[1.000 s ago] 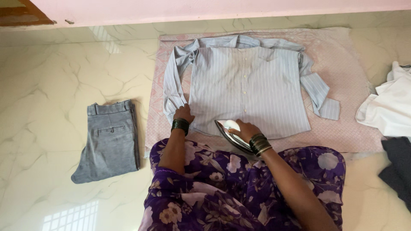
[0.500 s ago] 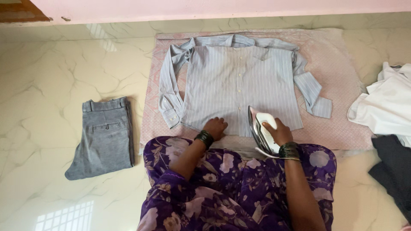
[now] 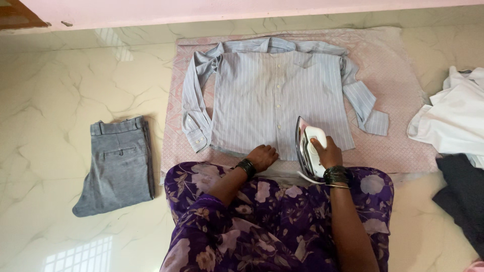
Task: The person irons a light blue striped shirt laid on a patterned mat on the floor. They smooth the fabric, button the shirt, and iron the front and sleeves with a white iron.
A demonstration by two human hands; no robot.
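1. A glossy cream marble floor [image 3: 75,90] with pale veining meets a pink wall [image 3: 252,7] at the top; a pink quilted cloth mat [image 3: 398,85] lies spread flat on the floor.
2. On the mat a light blue pinstriped cotton shirt [image 3: 262,95] lies buttoned and front-up, sleeves bent at either side.
3. The right hand [image 3: 327,153] is curled tight around the handle of a white and silver clothes iron [image 3: 308,151], which sits on the shirt's lower right hem.
4. The left hand [image 3: 262,156] lies flat, fingers spread, pressing the hem just left of the iron.
5. Half a second ago the iron and both hands were almost where they are now; a second ago the iron lay further left and the left hand held the sleeve cuff.
6. Folded grey trousers [image 3: 118,163] rest left of the mat; crumpled white fabric [image 3: 454,118] and dark cloth [image 3: 461,201] lie right.
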